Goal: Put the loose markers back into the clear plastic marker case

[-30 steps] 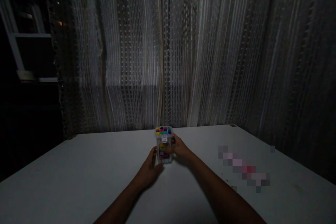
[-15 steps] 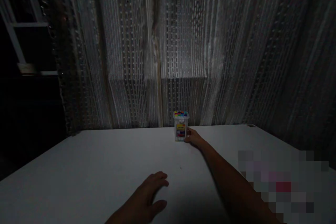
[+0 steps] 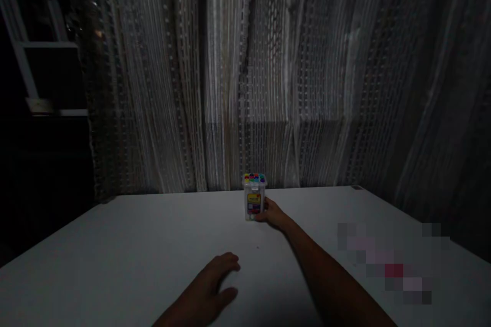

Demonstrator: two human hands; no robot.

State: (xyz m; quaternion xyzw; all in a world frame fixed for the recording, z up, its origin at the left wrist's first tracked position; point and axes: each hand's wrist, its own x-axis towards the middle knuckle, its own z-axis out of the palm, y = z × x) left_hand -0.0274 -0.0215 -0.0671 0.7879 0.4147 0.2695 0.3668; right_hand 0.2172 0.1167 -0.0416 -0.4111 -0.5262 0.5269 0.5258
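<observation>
A clear plastic case of markers (image 3: pixel 253 204) stands upright toward the far side of the white table, its coloured caps showing at the top and a yellow and dark label on its front. My right hand (image 3: pixel 273 213) grips it from the right, thumb across the lower front; the other fingers are partly hidden behind its side. Nearer to me, my left hand (image 3: pixel 215 283) hovers over the table with fingers and thumb apart, holding nothing.
The white table (image 3: pixel 134 245) reaches back to a patterned grey curtain (image 3: pixel 230 87). A blurred-out patch (image 3: pixel 395 265) covers something on the right of the table. A small dark rectangle (image 3: pixel 356 188) lies at the far right corner.
The marker case has come a little closer to me across the table, with my right hand on it. My left hand keeps nearly the same pose. The view has shifted slightly.
</observation>
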